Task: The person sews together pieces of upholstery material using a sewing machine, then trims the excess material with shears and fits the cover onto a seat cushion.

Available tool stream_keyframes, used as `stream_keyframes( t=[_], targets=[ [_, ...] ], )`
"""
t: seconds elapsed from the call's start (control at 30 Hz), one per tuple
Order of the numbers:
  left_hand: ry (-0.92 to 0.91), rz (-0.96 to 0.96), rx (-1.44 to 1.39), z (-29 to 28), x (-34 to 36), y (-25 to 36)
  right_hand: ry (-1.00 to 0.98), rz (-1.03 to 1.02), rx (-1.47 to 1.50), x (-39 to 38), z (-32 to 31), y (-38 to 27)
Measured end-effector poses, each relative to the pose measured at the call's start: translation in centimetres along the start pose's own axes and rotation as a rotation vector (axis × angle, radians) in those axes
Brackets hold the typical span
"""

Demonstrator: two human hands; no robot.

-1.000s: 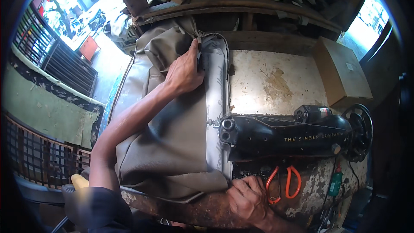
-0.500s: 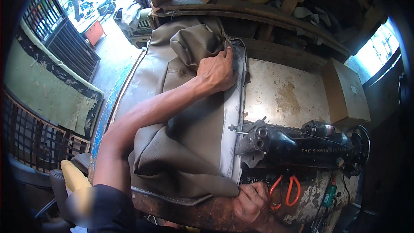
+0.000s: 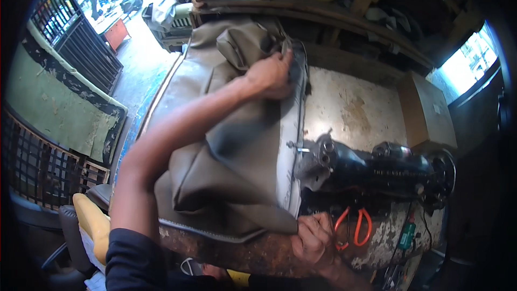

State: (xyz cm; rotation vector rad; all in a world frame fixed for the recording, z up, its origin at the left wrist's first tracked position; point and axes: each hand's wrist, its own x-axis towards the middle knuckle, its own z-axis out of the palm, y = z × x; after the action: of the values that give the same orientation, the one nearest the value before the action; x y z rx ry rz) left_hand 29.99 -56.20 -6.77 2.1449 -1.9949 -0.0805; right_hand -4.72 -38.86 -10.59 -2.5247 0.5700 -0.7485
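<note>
I counted one box point(image 3: 431, 110), one sewing machine point(image 3: 371, 170), and one cover point(image 3: 215, 188) left of it. My right hand point(image 3: 313, 240) pinched the cover's near corner; my left hand point(image 3: 272, 75) lay toward its far end, grip too blurred to tell. The table point(image 3: 231, 251) was worn; one gate point(image 3: 83, 48) stood left.

At the far right of the tabletop point(image 3: 329, 94) stands a cardboard box point(image 3: 428, 110). Nearer the front are orange-handled scissors point(image 3: 370, 227), with a green bottle point(image 3: 407, 235) to their right. A timber shelf point(image 3: 293, 12) holding pale scraps point(image 3: 392, 19) runs across the back. On the left are a dark barred gate point(image 3: 82, 40), a peeling green panel point(image 3: 59, 94), a lattice grille point(image 3: 47, 159) and, low down, a yellow padded piece point(image 3: 97, 226). Beyond, pale cloth point(image 3: 166, 9) drapes over a slatted crate point(image 3: 183, 19), and motorbikes point(image 3: 128, 0) stand outside in bright light.
</note>
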Motion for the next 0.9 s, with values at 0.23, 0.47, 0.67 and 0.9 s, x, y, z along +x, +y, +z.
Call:
stream_keyframes(
  t=[0.23,0.47,0.67,0.9],
  targets=[
    [-0.147,0.417,-0.17,-12.1,-14.0,6.1,-0.02,0.069,0.097,-0.2,0.4,1.3],
    [-0.215,0.32,0.086,-3.2,-24.7,14.2,0.079,0.052,0.15,-0.2,0.3,1.7],
    [-0.169,0.264,-0.132,-1.5,-24.9,12.9,-0.032,0.187,0.289,-0.1,-0.3,2.1],
    [-0.228,0.092,-0.23,-1.0,-23.9,12.6,-0.092,0.259,0.331,0.6,-0.2,3.2]
  ],
)
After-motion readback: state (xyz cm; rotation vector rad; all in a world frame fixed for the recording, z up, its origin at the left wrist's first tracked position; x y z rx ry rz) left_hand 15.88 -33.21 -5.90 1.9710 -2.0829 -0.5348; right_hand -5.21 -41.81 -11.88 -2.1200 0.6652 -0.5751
